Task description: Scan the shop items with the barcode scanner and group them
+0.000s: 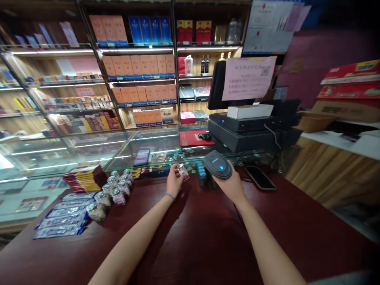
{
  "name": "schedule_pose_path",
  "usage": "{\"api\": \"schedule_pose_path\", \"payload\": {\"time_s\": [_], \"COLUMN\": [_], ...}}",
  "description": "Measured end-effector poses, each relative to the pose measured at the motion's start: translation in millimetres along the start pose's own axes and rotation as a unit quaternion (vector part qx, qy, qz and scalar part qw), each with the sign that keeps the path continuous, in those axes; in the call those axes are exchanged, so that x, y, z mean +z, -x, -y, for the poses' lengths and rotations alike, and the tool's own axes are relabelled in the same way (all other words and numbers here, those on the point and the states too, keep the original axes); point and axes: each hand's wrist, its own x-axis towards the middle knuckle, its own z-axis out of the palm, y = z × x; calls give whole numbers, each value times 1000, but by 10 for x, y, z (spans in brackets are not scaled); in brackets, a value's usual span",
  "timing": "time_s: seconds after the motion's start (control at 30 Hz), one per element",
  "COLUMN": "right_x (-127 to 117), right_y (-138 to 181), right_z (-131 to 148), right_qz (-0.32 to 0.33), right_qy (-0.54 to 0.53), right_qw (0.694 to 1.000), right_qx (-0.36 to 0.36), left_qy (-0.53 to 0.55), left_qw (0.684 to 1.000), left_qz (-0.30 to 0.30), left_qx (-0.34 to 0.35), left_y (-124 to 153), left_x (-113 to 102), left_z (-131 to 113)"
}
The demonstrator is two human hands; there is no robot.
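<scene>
My right hand (233, 186) is wrapped round a dark barcode scanner (218, 164) with a blue light glowing on its top. To the left of it, my left hand (175, 180) is closed on a small jar (183, 171) with a silver lid, at the far side of the dark red table (190, 233). Between the two hands stands a group of small blue-topped items (201, 171). Several similar jars (118, 196) with silver lids are grouped on the left. Beside them lie a stack of red and yellow packets (84, 178) and a row of blue and white packets (63, 215).
A phone (259, 177) lies right of the scanner. Behind the table runs a glass counter (124, 148) with a mouse (204, 136) on a red mat. A monitor (218, 85) bearing a pink paper notice stands on dark boxes. Red cartons (350, 91) are piled at the right.
</scene>
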Motion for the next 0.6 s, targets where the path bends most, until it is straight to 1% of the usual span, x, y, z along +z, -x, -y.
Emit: {"api": "schedule_pose_path", "payload": {"time_s": [0.1, 0.23, 0.37, 0.47, 0.6], "right_x": [-53, -83, -76, -67, -58], "right_y": [-27, -39, -35, -30, -23], "right_z": [-39, -69, -62, -47, -50], "right_qz": [-23, -41, -42, -39, -36], "right_qy": [-12, -13, -17, -26, -22], "right_qw": [1000, 999, 999, 999, 999], "right_qx": [7, 14, 17, 14, 21], "left_qy": [-7, -17, -42, -66, -83], "left_qw": [1000, 999, 998, 997, 996], "left_qz": [19, 38, 31, 23, 29], "left_qx": [12, 12, 33, 32, 35], "left_y": [-128, -231, -277, -293, -280], "left_x": [196, 351, 418, 437, 443], "left_z": [112, 278, 374, 394, 405]}}
